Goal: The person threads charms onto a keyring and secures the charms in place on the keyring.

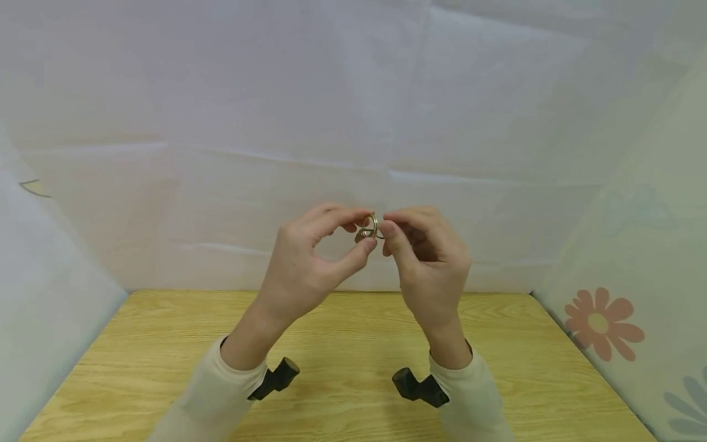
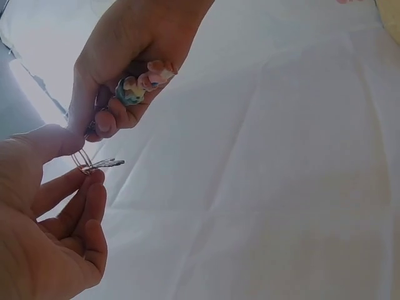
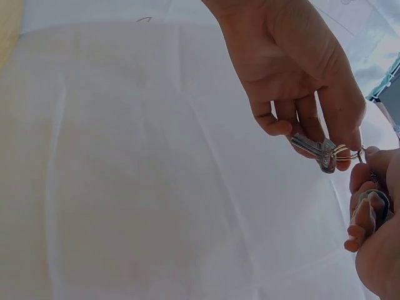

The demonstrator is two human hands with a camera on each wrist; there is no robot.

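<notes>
Both hands raised at centre, fingertips nearly meeting. L hand [image 1: 298,270]: thumb + index pinched, other fingers curled. R hand [image 1: 428,270]: same pinch, fingers curled. Cream sleeves on forearms.

The left hand [image 2: 44,219] fills the lower left corner, its thumb and curled fingers pinching a thin metal key ring [image 2: 84,161]. A flat silvery key [image 2: 107,164] juts out from the ring, away from the left fingertips. Above, the right hand [image 2: 128,56] reaches down and pinches the same ring from the far side. A small pastel charm [image 2: 140,84] is tucked inside its curled fingers. Behind both hands hangs creased white cloth [image 2: 281,162].
</notes>
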